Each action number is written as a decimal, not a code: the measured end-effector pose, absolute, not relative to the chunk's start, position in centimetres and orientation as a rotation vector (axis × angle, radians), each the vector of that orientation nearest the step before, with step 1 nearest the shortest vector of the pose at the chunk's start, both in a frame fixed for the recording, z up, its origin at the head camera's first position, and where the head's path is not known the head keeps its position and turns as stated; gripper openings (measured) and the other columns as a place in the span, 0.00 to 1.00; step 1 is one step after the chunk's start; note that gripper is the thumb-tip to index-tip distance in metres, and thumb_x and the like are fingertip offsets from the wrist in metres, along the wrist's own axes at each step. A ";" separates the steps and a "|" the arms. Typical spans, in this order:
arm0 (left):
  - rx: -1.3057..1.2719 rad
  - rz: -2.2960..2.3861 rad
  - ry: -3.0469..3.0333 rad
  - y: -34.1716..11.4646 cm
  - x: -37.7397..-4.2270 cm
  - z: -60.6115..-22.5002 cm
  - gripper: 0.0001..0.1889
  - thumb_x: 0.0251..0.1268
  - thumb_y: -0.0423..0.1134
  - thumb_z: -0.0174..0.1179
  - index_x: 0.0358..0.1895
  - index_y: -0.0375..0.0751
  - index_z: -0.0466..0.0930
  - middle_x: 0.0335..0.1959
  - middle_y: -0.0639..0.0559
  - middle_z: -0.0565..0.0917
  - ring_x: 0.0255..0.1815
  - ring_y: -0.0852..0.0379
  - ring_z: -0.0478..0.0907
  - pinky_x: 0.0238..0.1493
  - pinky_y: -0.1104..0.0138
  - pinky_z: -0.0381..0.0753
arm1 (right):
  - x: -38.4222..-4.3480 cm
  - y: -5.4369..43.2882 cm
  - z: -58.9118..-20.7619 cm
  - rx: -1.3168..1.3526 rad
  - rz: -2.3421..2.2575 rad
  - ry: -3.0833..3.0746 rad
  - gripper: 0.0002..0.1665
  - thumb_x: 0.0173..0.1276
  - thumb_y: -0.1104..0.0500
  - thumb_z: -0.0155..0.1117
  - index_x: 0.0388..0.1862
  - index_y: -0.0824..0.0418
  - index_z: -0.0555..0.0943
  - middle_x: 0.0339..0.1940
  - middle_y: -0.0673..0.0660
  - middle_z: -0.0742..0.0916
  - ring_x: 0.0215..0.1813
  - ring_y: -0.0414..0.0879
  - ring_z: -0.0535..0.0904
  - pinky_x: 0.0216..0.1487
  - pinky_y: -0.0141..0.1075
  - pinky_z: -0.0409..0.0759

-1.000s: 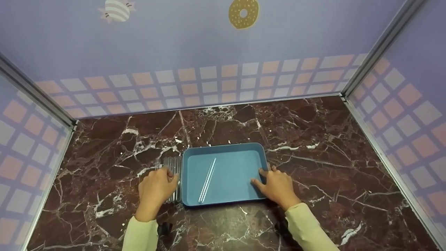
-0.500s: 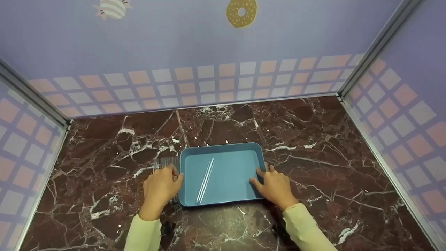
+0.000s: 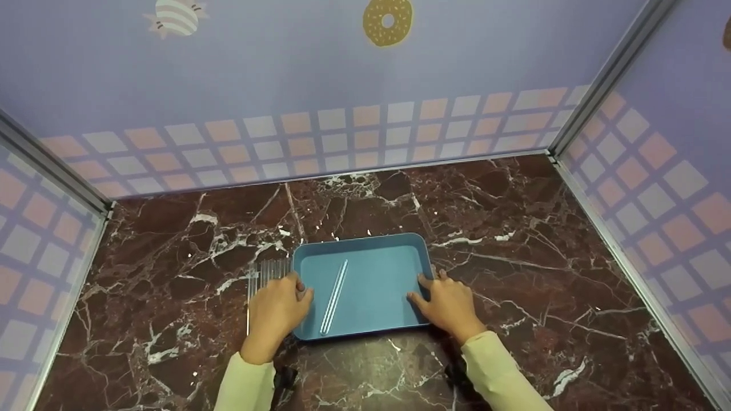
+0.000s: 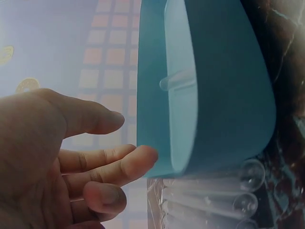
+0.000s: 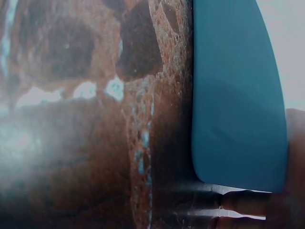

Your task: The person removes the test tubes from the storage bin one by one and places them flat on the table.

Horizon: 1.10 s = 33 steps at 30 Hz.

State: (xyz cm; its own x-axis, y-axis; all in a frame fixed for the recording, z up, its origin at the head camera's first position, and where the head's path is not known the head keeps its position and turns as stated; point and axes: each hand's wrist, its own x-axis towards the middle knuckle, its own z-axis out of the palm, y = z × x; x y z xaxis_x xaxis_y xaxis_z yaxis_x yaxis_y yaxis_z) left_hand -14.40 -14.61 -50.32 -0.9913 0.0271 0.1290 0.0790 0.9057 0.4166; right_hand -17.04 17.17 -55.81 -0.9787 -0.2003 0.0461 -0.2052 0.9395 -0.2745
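A blue rectangular tray (image 3: 371,285) lies on the marbled surface. Inside it, left of the middle, one clear test tube (image 3: 334,297) rests at a slant. Several more clear tubes (image 3: 271,271) lie side by side against the tray's left outer wall; their rounded ends (image 4: 251,175) show in the left wrist view. My left hand (image 3: 278,308) hovers at the left rim over those tubes, fingers loosely bent, with nothing visible between them. With thumb and a finger inside the right wall and other fingers outside, my right hand (image 3: 448,302) grips the tray.
Dark red marbled tabletop (image 3: 514,228) with white veins surrounds the tray. A lilac panel (image 3: 285,68) with a checked band closes the back, and similar panels stand at the left and right (image 3: 685,188).
My left hand has moved right, from over the row of tubes to the tray's left rim. The right hand keeps its grip on the tray. The head view has shifted slightly.
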 end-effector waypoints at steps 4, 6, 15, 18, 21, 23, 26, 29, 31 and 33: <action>-0.107 -0.643 -2.952 -14.4 -14.5 -50.6 0.10 0.65 0.39 0.72 0.30 0.41 0.81 0.17 0.55 0.75 0.14 0.55 0.68 0.16 0.61 0.68 | -17.1 17.1 -55.6 0.319 0.433 -3.093 0.29 0.72 0.40 0.71 0.63 0.55 0.88 0.62 0.72 0.85 0.43 0.74 0.87 0.39 0.62 0.82; -0.109 -0.643 -2.954 -14.3 -14.6 -50.6 0.10 0.65 0.39 0.72 0.29 0.41 0.81 0.17 0.54 0.75 0.15 0.55 0.68 0.17 0.60 0.68 | -17.1 17.1 -55.6 0.319 0.429 -3.095 0.29 0.72 0.40 0.71 0.64 0.55 0.88 0.62 0.72 0.85 0.43 0.74 0.87 0.40 0.62 0.83; -0.121 -0.643 -2.983 -13.8 -14.3 -50.9 0.10 0.63 0.39 0.73 0.29 0.41 0.81 0.17 0.55 0.76 0.16 0.55 0.70 0.17 0.59 0.71 | -17.3 16.9 -55.7 0.320 0.439 -3.075 0.26 0.72 0.42 0.71 0.60 0.55 0.90 0.60 0.72 0.87 0.42 0.74 0.87 0.38 0.62 0.83; -0.154 -0.631 -2.985 -13.3 -14.4 -51.1 0.11 0.62 0.39 0.74 0.29 0.41 0.81 0.17 0.54 0.76 0.16 0.55 0.71 0.17 0.60 0.71 | -17.3 17.1 -55.8 0.316 0.430 -3.063 0.25 0.72 0.43 0.72 0.59 0.55 0.90 0.60 0.71 0.87 0.41 0.73 0.87 0.38 0.62 0.83; -0.165 -0.619 -3.000 -12.9 -14.5 -51.3 0.12 0.62 0.40 0.75 0.29 0.42 0.80 0.18 0.55 0.76 0.16 0.55 0.71 0.18 0.61 0.70 | -17.1 17.2 -55.9 0.322 0.413 -3.052 0.25 0.71 0.41 0.71 0.59 0.55 0.90 0.59 0.71 0.87 0.39 0.73 0.87 0.36 0.61 0.82; -0.172 -0.618 -3.008 -12.7 -14.5 -51.4 0.12 0.62 0.40 0.75 0.29 0.42 0.80 0.18 0.55 0.76 0.16 0.55 0.71 0.18 0.61 0.70 | -17.1 17.3 -56.0 0.330 0.399 -3.046 0.25 0.71 0.40 0.71 0.58 0.54 0.90 0.57 0.72 0.88 0.38 0.72 0.87 0.34 0.60 0.82; -0.183 -0.612 -3.005 -12.6 -14.5 -51.5 0.12 0.61 0.39 0.75 0.29 0.42 0.80 0.18 0.54 0.77 0.17 0.55 0.72 0.18 0.61 0.71 | -17.2 17.4 -56.0 0.341 0.372 -3.032 0.26 0.70 0.38 0.71 0.57 0.53 0.91 0.53 0.71 0.89 0.34 0.71 0.87 0.31 0.58 0.81; -0.194 -0.600 -3.012 -12.5 -14.5 -51.6 0.12 0.61 0.39 0.76 0.29 0.42 0.80 0.19 0.54 0.78 0.17 0.54 0.72 0.19 0.60 0.73 | -17.5 17.4 -56.0 0.364 0.344 -3.009 0.25 0.70 0.38 0.72 0.55 0.52 0.92 0.46 0.70 0.90 0.31 0.69 0.86 0.28 0.57 0.80; -0.197 -0.592 -3.021 -12.5 -14.5 -51.6 0.12 0.61 0.40 0.76 0.30 0.41 0.81 0.20 0.53 0.79 0.17 0.54 0.73 0.19 0.59 0.73 | -17.6 17.3 -56.0 0.380 0.336 -2.998 0.24 0.69 0.38 0.72 0.54 0.52 0.92 0.43 0.70 0.90 0.30 0.69 0.86 0.28 0.57 0.79; -0.196 -0.580 -3.030 -12.4 -14.5 -51.7 0.12 0.61 0.41 0.76 0.31 0.41 0.81 0.20 0.52 0.79 0.17 0.53 0.73 0.20 0.58 0.74 | -17.6 17.2 -56.1 0.390 0.340 -2.992 0.24 0.69 0.39 0.73 0.54 0.53 0.92 0.43 0.71 0.90 0.30 0.69 0.86 0.27 0.57 0.80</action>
State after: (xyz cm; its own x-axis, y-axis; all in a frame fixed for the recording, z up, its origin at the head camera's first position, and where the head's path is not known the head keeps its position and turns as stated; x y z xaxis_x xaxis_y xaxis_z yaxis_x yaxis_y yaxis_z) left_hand -14.46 -12.37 -51.71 -0.9907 0.1150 0.0731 0.1339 0.9216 0.3643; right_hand -17.60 17.23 -56.09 -0.9615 -0.2410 0.1320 -0.2644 0.9420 -0.2065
